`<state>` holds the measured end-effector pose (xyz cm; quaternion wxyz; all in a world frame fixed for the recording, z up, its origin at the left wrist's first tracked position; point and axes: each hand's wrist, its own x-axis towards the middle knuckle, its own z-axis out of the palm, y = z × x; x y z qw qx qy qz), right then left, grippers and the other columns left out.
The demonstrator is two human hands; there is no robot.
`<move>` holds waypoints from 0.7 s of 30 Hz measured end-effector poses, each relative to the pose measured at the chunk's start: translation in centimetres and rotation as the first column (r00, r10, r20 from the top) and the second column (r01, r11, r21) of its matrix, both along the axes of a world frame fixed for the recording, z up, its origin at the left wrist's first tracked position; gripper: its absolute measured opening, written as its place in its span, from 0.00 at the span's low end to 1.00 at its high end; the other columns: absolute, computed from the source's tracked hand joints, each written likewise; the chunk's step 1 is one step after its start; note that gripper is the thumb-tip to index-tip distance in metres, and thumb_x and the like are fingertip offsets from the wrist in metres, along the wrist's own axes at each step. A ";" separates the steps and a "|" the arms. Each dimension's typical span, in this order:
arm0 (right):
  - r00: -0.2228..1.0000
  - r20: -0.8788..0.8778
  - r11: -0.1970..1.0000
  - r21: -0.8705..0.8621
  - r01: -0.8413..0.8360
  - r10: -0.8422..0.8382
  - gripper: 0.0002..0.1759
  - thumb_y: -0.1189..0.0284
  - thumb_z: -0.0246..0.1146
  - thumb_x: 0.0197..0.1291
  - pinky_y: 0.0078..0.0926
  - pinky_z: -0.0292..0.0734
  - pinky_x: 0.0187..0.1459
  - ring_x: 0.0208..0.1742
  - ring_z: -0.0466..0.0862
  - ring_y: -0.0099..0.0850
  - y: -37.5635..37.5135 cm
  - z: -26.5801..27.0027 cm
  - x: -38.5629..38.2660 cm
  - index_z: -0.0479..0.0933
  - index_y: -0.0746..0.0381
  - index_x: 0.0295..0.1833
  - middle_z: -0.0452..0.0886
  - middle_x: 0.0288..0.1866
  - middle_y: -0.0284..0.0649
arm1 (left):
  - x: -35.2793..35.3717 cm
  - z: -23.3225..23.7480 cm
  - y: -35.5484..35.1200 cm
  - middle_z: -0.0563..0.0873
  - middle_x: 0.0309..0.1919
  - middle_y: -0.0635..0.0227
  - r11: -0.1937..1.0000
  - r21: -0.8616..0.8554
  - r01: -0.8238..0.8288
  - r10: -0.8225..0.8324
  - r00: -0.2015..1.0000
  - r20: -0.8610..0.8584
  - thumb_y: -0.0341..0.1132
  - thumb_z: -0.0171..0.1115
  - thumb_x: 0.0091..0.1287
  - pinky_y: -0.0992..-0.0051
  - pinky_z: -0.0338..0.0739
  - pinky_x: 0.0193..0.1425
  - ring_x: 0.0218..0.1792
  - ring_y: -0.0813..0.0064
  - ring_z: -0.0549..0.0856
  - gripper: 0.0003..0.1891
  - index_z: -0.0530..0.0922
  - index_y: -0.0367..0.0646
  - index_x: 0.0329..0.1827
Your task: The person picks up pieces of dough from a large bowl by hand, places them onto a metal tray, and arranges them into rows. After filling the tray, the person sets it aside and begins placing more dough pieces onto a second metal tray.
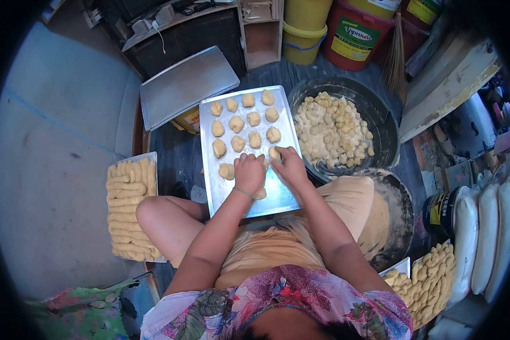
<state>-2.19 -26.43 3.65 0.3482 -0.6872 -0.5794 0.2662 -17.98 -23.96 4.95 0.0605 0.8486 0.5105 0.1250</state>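
Note:
A metal baking tray (215,195) lies across my lap, with rows of dough balls (236,124) on it. My right hand (290,168) is closed on a dough ball (274,153) at the tray's right side. Beside it, my left hand (250,173) is closed, its fingers curled down over the tray around a piece of dough (264,163) that is mostly hidden. Under my left wrist, another dough piece (259,194) shows in part. To the left of that hand sits a single dough ball (226,171).
A black basin (386,133) of floured dough pieces stands right of the tray. Another floury basin (399,198) is by my knee. Trays of shaped dough (131,192) lie at left and lower right. An overturned-looking metal tray (190,85) and buckets (354,34) stand behind.

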 end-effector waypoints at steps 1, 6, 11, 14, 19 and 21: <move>1.000 0.029 1.000 0.015 -0.004 0.004 0.23 0.69 0.70 0.53 0.41 0.78 0.50 0.48 0.82 0.48 -0.2 0.1 -0.3 0.80 0.62 0.56 0.79 0.46 0.49 | -0.2 -0.1 -0.1 0.86 0.39 0.62 1.000 -0.010 0.006 -0.005 1.000 0.012 0.34 0.63 0.58 0.58 0.69 0.50 0.46 0.60 0.81 0.17 0.85 0.49 0.51; 1.000 0.026 0.999 0.045 0.002 -0.003 0.21 0.71 0.70 0.53 0.41 0.78 0.51 0.48 0.82 0.49 0.6 -1.1 0.4 0.81 0.62 0.55 0.79 0.47 0.50 | -0.3 -3.3 0.2 0.84 0.38 0.66 0.989 0.146 -0.022 0.018 0.999 0.026 0.34 0.64 0.57 0.61 0.67 0.50 0.47 0.62 0.79 0.19 0.85 0.49 0.54; 1.000 0.029 1.000 0.018 0.008 -0.008 0.21 0.71 0.70 0.53 0.41 0.78 0.51 0.49 0.82 0.51 0.1 -1.2 0.9 0.80 0.62 0.54 0.80 0.47 0.51 | 0.3 -3.5 0.0 0.82 0.42 0.67 0.986 0.168 -0.011 0.013 1.000 -0.009 0.35 0.66 0.56 0.62 0.66 0.52 0.48 0.64 0.77 0.22 0.84 0.49 0.57; 0.999 0.047 0.999 -0.040 -0.001 0.003 0.22 0.71 0.70 0.53 0.40 0.79 0.51 0.50 0.82 0.51 0.2 -0.7 1.1 0.80 0.62 0.55 0.80 0.48 0.50 | 0.1 -2.1 -0.1 0.81 0.48 0.65 0.995 0.094 -0.017 0.014 0.999 0.033 0.37 0.67 0.58 0.60 0.64 0.56 0.53 0.62 0.75 0.23 0.83 0.48 0.58; 0.985 0.156 0.983 0.158 -0.098 0.074 0.23 0.69 0.70 0.53 0.41 0.71 0.56 0.54 0.78 0.45 -1.0 1.0 0.8 0.80 0.57 0.56 0.79 0.51 0.43 | -3.0 0.2 -2.5 0.77 0.54 0.62 0.988 0.079 -0.135 0.123 0.983 0.139 0.42 0.69 0.59 0.58 0.59 0.62 0.59 0.61 0.71 0.24 0.81 0.47 0.60; 0.951 0.273 0.953 0.219 -0.208 0.144 0.23 0.67 0.70 0.52 0.41 0.66 0.58 0.55 0.76 0.42 -1.1 1.2 0.3 0.81 0.54 0.57 0.79 0.50 0.39 | -3.8 0.0 -2.7 0.79 0.53 0.63 0.983 0.084 -0.162 0.148 0.978 0.149 0.42 0.69 0.59 0.58 0.59 0.61 0.59 0.62 0.72 0.23 0.82 0.48 0.58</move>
